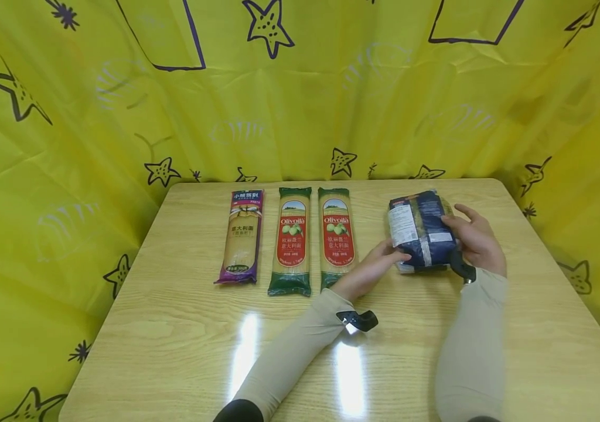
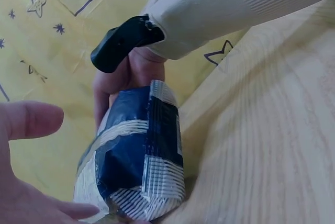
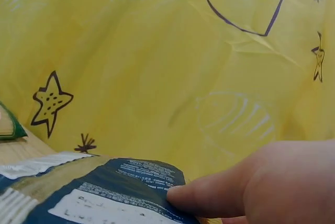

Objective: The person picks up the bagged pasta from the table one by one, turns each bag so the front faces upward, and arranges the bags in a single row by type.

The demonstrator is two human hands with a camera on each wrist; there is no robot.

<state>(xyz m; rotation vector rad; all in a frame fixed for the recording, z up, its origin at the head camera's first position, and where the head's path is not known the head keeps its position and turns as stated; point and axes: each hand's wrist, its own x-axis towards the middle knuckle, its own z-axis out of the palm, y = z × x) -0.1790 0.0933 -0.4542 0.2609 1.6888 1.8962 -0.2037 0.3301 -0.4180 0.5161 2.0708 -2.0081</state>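
A dark blue pasta bag (image 1: 426, 225) with white labels and a clear strip is at the table's right rear. My right hand (image 1: 476, 240) grips its right side. The right wrist view shows that thumb (image 3: 204, 192) pressed on the printed face; the other fingers are mostly hidden behind the bag. My left hand (image 1: 368, 269) touches the bag's near left corner with its fingers. In the left wrist view its thumb (image 2: 34, 119) stands straight, apart from the bag, whose striped sealed end (image 2: 152, 198) faces that camera.
Two green-ended spaghetti packs (image 1: 289, 281) (image 1: 334, 202) lie side by side left of the bag. Further left is a purple-ended pasta pack (image 1: 239, 252). The wooden table (image 1: 184, 334) meets a yellow patterned curtain (image 1: 300, 111) at its back and sides.
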